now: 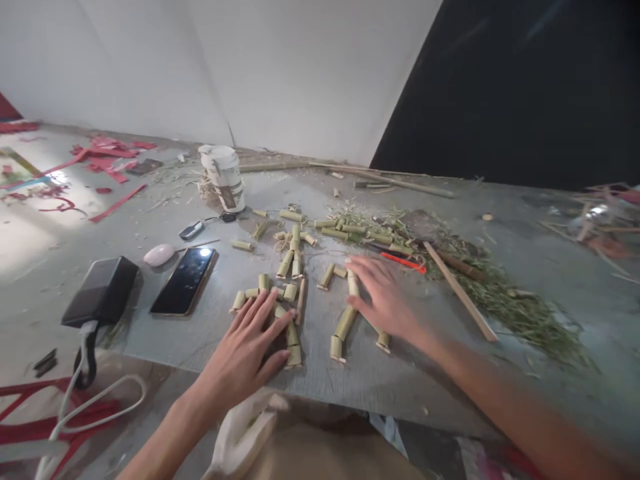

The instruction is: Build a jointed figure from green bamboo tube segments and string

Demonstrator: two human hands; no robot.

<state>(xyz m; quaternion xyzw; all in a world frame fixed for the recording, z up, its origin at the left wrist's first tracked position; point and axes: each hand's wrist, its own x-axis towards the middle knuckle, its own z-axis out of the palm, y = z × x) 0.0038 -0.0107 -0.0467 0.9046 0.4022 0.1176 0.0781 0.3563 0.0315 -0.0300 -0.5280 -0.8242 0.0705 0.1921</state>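
Note:
My left hand (245,343) lies palm down with its fingers stretched over a small stick figure of short bamboo pieces (293,350). The hand covers the middle of that figure. My right hand (385,300) reaches over a second bamboo figure (343,325), its fingers extended and its thumb beside the upper piece. Part of this figure is hidden under the hand. Beyond both hands, a third bamboo figure (296,248) lies on the grey table (320,373). A thin brown stick (301,301) rests between my hands.
At the left are a smartphone (183,281), a black power adapter (100,291) with a white cable, and a pink mouse-like object (159,255). A white cup (223,177) stands behind. Green shavings (520,320), a wooden strip (460,291) and an orange-red tool (404,262) lie right.

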